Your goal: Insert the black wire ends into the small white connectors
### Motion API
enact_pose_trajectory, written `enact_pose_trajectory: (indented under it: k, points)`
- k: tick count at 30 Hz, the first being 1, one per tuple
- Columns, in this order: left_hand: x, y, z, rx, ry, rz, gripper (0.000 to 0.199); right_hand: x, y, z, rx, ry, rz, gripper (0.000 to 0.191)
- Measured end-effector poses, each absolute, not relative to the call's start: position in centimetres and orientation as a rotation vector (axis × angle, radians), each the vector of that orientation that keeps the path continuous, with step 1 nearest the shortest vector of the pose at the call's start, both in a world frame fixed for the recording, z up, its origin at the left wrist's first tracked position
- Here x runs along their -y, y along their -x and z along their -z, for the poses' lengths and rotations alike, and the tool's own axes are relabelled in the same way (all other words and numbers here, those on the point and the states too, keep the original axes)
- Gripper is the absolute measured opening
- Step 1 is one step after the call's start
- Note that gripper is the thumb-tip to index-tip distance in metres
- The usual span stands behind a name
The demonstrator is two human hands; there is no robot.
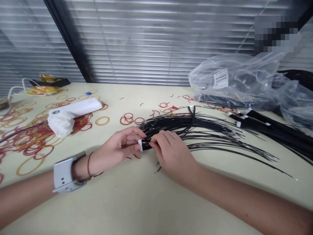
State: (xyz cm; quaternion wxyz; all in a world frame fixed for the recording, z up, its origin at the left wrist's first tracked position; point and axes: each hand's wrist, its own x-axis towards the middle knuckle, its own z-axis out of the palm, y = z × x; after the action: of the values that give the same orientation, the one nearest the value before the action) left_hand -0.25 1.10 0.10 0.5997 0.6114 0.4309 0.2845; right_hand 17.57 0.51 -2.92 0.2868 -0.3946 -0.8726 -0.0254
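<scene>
Between my hands lies a black cable (146,145) with a white connector (140,145) on its left end. My left hand (123,142) pinches the white connector between thumb and fingers. Just to the right, my right hand (170,153) is closed on the black cable, its thumb and forefinger pressed together close to the connector. Short wire ends (158,169) poke out below the right hand. Behind both hands spreads a bundle of thin black wires (171,125) with bare, shiny tips on the right. Another black cable with a white connector (191,106) lies across that bundle.
Red and yellow rubber bands (36,140) cover the table's left side, with a white power bank-like block (83,107) and crumpled tissue (61,123) among them. Clear plastic bags (237,78) and more black cables (266,130) lie at the right. Window blinds (146,39) stand behind.
</scene>
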Motion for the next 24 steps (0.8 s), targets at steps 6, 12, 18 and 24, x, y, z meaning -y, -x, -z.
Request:
enact_pose_trajectory:
  k: [6,12,18,24]
  points:
    - [-0.93,0.09,-0.33,-1.021,-1.417,-0.657,0.018,-0.54,-17.56,2.96,2.341,1.017,0.072,0.022]
    - [-0.80,0.01,-0.41,-1.010,-1.460,-0.660,0.016,-0.53,-17.51,2.83,2.350,1.045,0.039,0.023]
    - [-0.73,-0.02,-0.42,-1.016,-1.461,-0.672,0.017,-0.54,-17.58,2.76,2.349,1.020,-0.021,0.018]
    - [-0.81,0.03,-0.28,-0.995,-1.490,-0.670,0.015,-0.59,-17.69,3.05,2.373,0.960,-0.014,0.015]
